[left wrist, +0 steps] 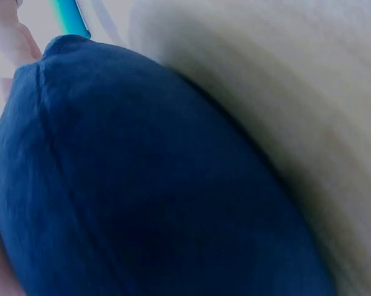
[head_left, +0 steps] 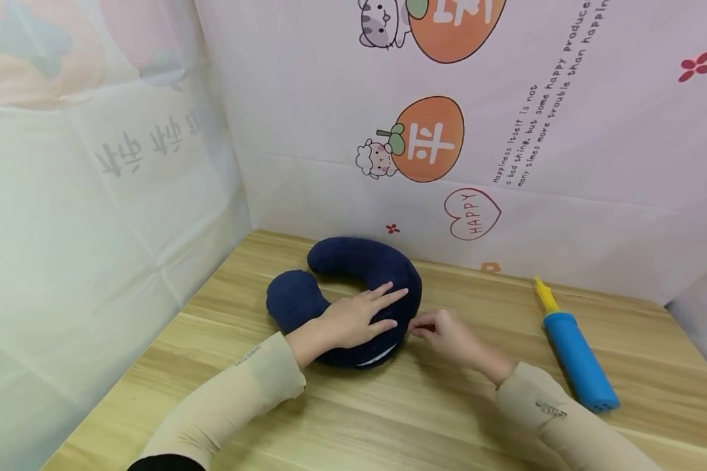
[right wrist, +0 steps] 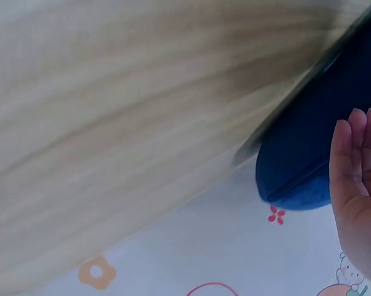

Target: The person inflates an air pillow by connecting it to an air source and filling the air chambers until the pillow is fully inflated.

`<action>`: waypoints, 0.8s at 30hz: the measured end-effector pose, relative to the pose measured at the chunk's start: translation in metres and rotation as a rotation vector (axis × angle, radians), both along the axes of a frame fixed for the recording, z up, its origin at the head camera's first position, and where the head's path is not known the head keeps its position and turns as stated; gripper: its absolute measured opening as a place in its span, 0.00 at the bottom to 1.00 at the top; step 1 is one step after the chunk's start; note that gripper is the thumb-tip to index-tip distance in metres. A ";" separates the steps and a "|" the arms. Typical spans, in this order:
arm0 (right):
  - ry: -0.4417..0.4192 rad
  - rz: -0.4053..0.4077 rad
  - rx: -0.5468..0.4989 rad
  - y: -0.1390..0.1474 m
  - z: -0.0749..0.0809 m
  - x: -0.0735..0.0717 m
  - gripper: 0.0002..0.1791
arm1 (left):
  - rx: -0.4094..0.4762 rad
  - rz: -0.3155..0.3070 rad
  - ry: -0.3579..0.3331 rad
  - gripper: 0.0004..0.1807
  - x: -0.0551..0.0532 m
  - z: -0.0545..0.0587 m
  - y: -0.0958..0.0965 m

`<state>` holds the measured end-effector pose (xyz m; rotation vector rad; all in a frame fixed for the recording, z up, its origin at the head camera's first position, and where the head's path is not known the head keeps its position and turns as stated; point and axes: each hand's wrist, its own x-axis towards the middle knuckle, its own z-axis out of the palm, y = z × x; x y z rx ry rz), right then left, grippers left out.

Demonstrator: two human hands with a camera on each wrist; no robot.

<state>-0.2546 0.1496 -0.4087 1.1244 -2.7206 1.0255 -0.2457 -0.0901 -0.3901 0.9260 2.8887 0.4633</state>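
Observation:
A navy blue U-shaped neck pillow [head_left: 362, 255] lies on the table, its open side facing left. My left hand [head_left: 356, 320] rests across its near curve with the fingers straight and spread. Along the pillow's near outer edge runs a white gap [head_left: 380, 356], where the zipper is parted. At the right outer edge, just past that gap, my right hand [head_left: 448, 335] pinches the zipper between thumb and fingertips; the pull itself is hidden. In the left wrist view the pillow [left wrist: 166, 172] fills the middle. The right wrist view shows the right hand [right wrist: 361, 191] against the pillow's side.
A blue hand pump [head_left: 580, 360] with a yellow nozzle lies on the wooden table [head_left: 459, 418], right of my right hand. A printed white cloth [head_left: 330, 176] hangs behind the table's back edge, and another white sheet [head_left: 94, 261] hangs at the left.

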 end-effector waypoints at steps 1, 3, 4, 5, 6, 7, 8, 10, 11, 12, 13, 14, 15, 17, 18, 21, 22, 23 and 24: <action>0.015 -0.007 0.004 0.001 0.000 -0.002 0.06 | 0.003 -0.002 -0.011 0.35 0.001 0.001 0.000; 0.038 -0.028 0.012 0.004 0.000 -0.005 0.06 | 0.002 -0.014 -0.023 0.35 0.002 0.003 -0.001; 0.046 -0.033 0.013 0.006 0.000 -0.006 0.06 | -0.003 -0.026 -0.024 0.35 0.003 0.003 -0.001; 0.044 -0.042 0.013 0.009 0.001 -0.008 0.07 | -0.014 -0.041 -0.021 0.35 0.003 0.003 -0.001; 0.049 -0.050 0.014 0.011 0.001 -0.009 0.06 | -0.027 -0.058 -0.015 0.35 0.004 0.004 -0.002; 0.049 -0.063 0.014 0.014 0.001 -0.011 0.07 | -0.043 -0.076 -0.004 0.35 0.004 0.004 -0.003; 0.048 -0.076 0.013 0.017 0.002 -0.013 0.07 | -0.059 -0.097 0.009 0.35 0.004 0.004 -0.004; 0.048 -0.107 0.012 0.023 0.003 -0.016 0.07 | -0.096 -0.137 0.040 0.35 0.004 0.003 -0.006; 0.045 -0.128 0.014 0.026 0.003 -0.017 0.07 | -0.114 -0.156 0.059 0.35 0.005 0.003 -0.007; 0.044 -0.147 0.016 0.029 0.003 -0.019 0.07 | -0.129 -0.173 0.077 0.35 0.005 0.002 -0.007; 0.039 -0.163 0.020 0.032 0.003 -0.019 0.07 | -0.141 -0.189 0.096 0.35 0.005 0.001 -0.008; 0.031 -0.173 0.024 0.034 0.003 -0.020 0.06 | -0.150 -0.201 0.113 0.35 0.005 -0.001 -0.008; 0.024 -0.179 0.028 0.036 0.002 -0.020 0.06 | -0.159 -0.209 0.125 0.36 0.005 -0.003 -0.009; 0.009 -0.184 0.034 0.038 0.001 -0.020 0.06 | -0.159 -0.214 0.141 0.37 0.006 -0.006 -0.008; 0.000 -0.182 0.033 0.039 0.000 -0.020 0.06 | -0.155 -0.211 0.144 0.37 0.006 -0.007 -0.008; -0.035 -0.177 0.006 0.042 -0.001 -0.019 0.06 | -0.142 -0.192 0.141 0.37 0.005 -0.009 -0.007; -0.051 -0.178 -0.008 0.043 -0.002 -0.019 0.06 | -0.139 -0.185 0.140 0.37 0.005 -0.009 -0.007; -0.068 -0.181 -0.023 0.044 -0.003 -0.019 0.06 | -0.138 -0.182 0.140 0.37 0.005 -0.009 -0.007; -0.085 -0.182 -0.036 0.045 -0.003 -0.018 0.06 | -0.137 -0.179 0.138 0.36 0.005 -0.009 -0.006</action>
